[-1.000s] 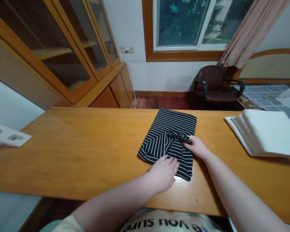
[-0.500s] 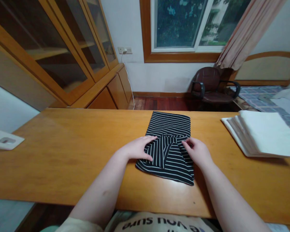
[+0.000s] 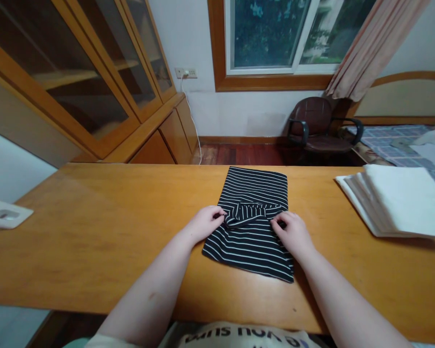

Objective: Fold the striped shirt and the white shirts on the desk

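1. The folded cloth [image 3: 253, 217] at frame centre is black with thin white stripes.
2. The counter [image 3: 94, 232] is honey-orange wood.
3. The stacked sheets [image 3: 398, 203] at right are white.
4. The chair [image 3: 317, 128], upper right, is dark maroon.
5. The curtain [image 3: 369, 46] is pale pink.

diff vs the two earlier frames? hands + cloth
The left hand moved from the near edge of the striped cloth up to its left edge and now pinches the fold there. The right hand shifted slightly nearer and grips the right edge. The diagonal flap has been tucked into a small bunched fold at mid-cloth. The white folded stack and table are unchanged.
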`<state>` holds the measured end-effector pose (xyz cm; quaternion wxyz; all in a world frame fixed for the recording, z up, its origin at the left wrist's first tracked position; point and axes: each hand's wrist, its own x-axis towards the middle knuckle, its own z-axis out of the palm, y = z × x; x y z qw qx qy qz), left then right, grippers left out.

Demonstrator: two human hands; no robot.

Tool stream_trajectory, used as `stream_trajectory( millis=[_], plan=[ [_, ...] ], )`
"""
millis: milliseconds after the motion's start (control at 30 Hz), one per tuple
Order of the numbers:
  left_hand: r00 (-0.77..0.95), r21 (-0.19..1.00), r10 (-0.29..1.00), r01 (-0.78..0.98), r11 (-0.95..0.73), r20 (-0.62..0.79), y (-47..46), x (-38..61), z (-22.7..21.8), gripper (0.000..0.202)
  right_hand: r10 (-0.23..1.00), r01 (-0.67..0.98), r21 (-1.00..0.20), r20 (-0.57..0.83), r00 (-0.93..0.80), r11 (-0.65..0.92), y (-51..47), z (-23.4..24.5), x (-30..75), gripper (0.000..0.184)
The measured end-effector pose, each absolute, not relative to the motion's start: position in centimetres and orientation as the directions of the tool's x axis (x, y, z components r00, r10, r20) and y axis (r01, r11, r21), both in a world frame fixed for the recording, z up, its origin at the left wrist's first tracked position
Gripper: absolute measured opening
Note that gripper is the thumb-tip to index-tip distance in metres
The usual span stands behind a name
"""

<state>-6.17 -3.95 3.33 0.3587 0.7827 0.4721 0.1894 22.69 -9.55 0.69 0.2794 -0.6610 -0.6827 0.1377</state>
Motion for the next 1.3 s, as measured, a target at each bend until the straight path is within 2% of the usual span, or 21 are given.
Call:
stream_trajectory(
  millis=[67, 133, 200, 267, 333, 400, 467, 567, 667, 733, 833, 933, 1033, 1200, 1300],
  plan=[
    [0.342, 0.722, 0.936, 0.668, -0.182, -0.081, -3.7, -6.2, 2.9, 0.018, 0.971, 0.782, -0.620, 0.218, 0.100, 0.059, -9.5, 0.7, 22.9, 0.015],
    [0.232, 0.733, 0.964, 0.677, -0.064, -0.130, -3.6, -6.4, 2.6, 0.020, 0.960, 0.746, -0.666, 0.208, 0.189, -0.003, -9.4, 0.6, 23.0, 0.023],
    [0.214, 0.785, 0.968, 0.619, -0.032, -0.129, -3.7, -6.6, 2.8, 0.024, 0.955, 0.718, -0.690, 0.144, 0.259, -0.091, -9.3, 0.6, 23.1, 0.034],
    [0.339, 0.809, 0.940, 0.560, -0.179, -0.026, -3.9, -6.6, 3.4, 0.031, 0.954, 0.695, -0.700, 0.066, 0.291, -0.164, -9.2, 0.6, 23.2, 0.042],
    [0.548, 0.741, 0.832, 0.523, -0.422, 0.087, -4.3, -6.4, 4.2, 0.040, 0.956, 0.684, -0.705, 0.033, 0.293, -0.185, -9.2, 0.5, 23.2, 0.046],
    [0.707, 0.643, 0.700, 0.493, -0.586, 0.097, -4.8, -5.9, 4.8, 0.048, 0.960, 0.689, -0.707, 0.051, 0.275, -0.159, -9.2, 0.4, 23.1, 0.047],
    [0.772, 0.583, 0.632, 0.488, -0.650, 0.058, -5.2, -5.3, 5.1, 0.051, 0.963, 0.698, -0.707, 0.090, 0.255, -0.119, -9.2, 0.2, 23.0, 0.047],
    [0.801, 0.543, 0.598, 0.487, -0.684, 0.034, -5.4, -4.6, 4.7, 0.044, 0.964, 0.704, -0.704, 0.113, 0.239, -0.092, -9.1, 0.0, 22.9, 0.047],
    [0.752, 0.542, 0.657, 0.532, -0.651, 0.050, -4.8, -4.6, 4.0, 0.032, 0.964, 0.704, -0.702, 0.099, 0.246, -0.107, -9.1, -0.1, 23.0, 0.049],
    [0.702, 0.532, 0.710, 0.580, -0.617, 0.058, -4.2, -4.9, 3.4, 0.037, 0.964, 0.710, -0.695, 0.102, 0.247, -0.108, -9.1, 0.0, 23.0, 0.050],
    [0.705, 0.489, 0.707, 0.596, -0.637, 0.062, -3.8, -5.3, 2.8, 0.043, 0.965, 0.727, -0.681, 0.123, 0.230, -0.086, -9.2, -0.1, 23.1, 0.049],
    [0.719, 0.442, 0.693, 0.606, -0.662, 0.053, -3.7, -5.2, 2.5, 0.029, 0.967, 0.743, -0.666, 0.133, 0.215, -0.074, -9.2, -0.2, 23.0, 0.048],
    [0.660, 0.433, 0.747, 0.653, -0.622, 0.078, -3.4, -5.0, 2.3, 0.018, 0.969, 0.753, -0.655, 0.139, 0.204, -0.064, -9.2, -0.2, 23.0, 0.047],
    [0.493, 0.505, 0.851, 0.696, -0.510, 0.179, -2.6, -5.3, 2.5, 0.022, 0.958, 0.822, -0.568, 0.216, 0.191, -0.036, -9.3, 0.2, 22.9, 0.045],
    [0.608, 0.511, 0.780, 0.629, -0.586, 0.145, -2.7, -5.4, 2.7, 0.035, 0.940, 0.859, -0.506, 0.322, 0.109, 0.074, -9.4, 0.9, 22.7, 0.037]
  ],
)
